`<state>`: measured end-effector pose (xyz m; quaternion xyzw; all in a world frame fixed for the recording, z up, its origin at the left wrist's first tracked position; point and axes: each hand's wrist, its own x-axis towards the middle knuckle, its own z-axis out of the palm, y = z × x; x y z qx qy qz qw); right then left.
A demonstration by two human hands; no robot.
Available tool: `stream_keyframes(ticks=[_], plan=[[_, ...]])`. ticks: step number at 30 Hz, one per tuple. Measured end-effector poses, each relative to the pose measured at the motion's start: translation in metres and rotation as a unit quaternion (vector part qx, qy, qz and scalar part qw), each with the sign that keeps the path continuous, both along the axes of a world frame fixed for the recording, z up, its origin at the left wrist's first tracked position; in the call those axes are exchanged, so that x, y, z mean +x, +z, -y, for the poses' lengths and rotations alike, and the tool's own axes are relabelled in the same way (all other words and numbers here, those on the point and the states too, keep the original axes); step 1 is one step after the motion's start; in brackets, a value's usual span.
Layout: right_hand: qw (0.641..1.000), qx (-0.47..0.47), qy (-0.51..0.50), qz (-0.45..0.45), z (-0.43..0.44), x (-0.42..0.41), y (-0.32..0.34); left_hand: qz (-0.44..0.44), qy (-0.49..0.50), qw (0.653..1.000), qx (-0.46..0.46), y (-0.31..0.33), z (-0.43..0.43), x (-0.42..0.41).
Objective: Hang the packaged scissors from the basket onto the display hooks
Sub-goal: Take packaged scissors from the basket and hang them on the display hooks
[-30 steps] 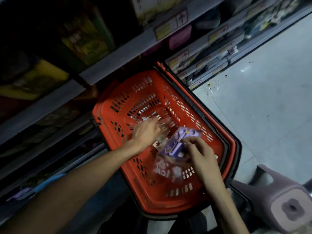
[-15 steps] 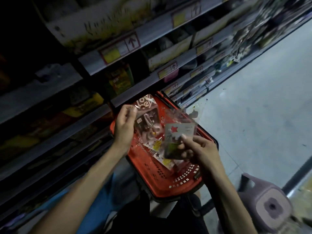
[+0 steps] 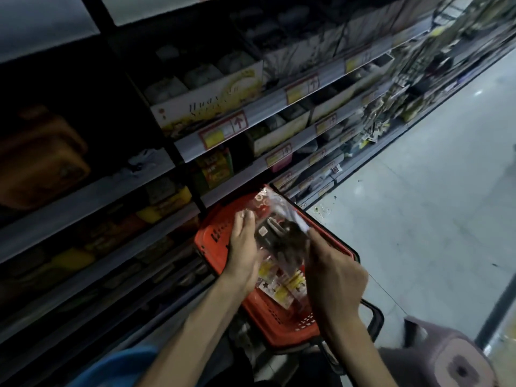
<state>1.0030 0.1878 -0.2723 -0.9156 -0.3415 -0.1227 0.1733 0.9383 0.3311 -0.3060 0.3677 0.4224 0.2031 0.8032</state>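
Observation:
A bundle of clear-wrapped scissors packages [image 3: 275, 238] is held up above the red basket [image 3: 268, 311]. My left hand [image 3: 244, 252] grips the bundle's left edge, thumb near the top. On the right edge, my right hand [image 3: 332, 277] pinches the plastic. The packages are blurred; red lettering shows at the top and yellow labels at the bottom. More packages [image 3: 282, 291] hang or lie just below, over the basket. Display hooks with hanging goods [image 3: 379, 113] show farther right along the shelves.
Dark store shelves [image 3: 251, 115] with price tags and boxed goods rise ahead and to the left. The basket has a black handle [image 3: 374, 317]. A purple plastic stool [image 3: 452, 358] stands at the lower right. Grey floor [image 3: 418, 219] stretches to the right.
Both hands came up out of the basket with the packages and brought them together. The view has tilted up toward the shelves.

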Motion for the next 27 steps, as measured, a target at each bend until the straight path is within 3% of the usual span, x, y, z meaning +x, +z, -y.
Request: stream_keyframes(ticks=[3,7,14,17,22,27], plan=[[0.996,-0.087,-0.004,0.018,-0.008,-0.017,-0.004,0.055,-0.031,0.996,-0.058,0.007,0.007,0.004],[0.995,-0.099,-0.021,0.018,-0.008,-0.032,-0.003,0.044,-0.054,0.995,-0.071,0.015,0.018,0.000],[0.992,-0.126,-0.001,-0.013,0.020,-0.046,0.000,0.000,-0.073,0.995,0.068,0.037,0.060,-0.021],[0.993,-0.104,0.023,-0.052,0.043,-0.055,0.000,-0.015,-0.070,0.987,0.142,0.036,0.078,-0.027],[0.988,0.003,0.074,-0.137,0.092,-0.061,0.004,-0.010,-0.079,0.982,0.174,0.052,0.099,-0.044],[0.980,0.134,-0.035,-0.146,0.139,-0.043,0.036,-0.015,-0.124,0.968,0.217,0.068,0.116,-0.051]])
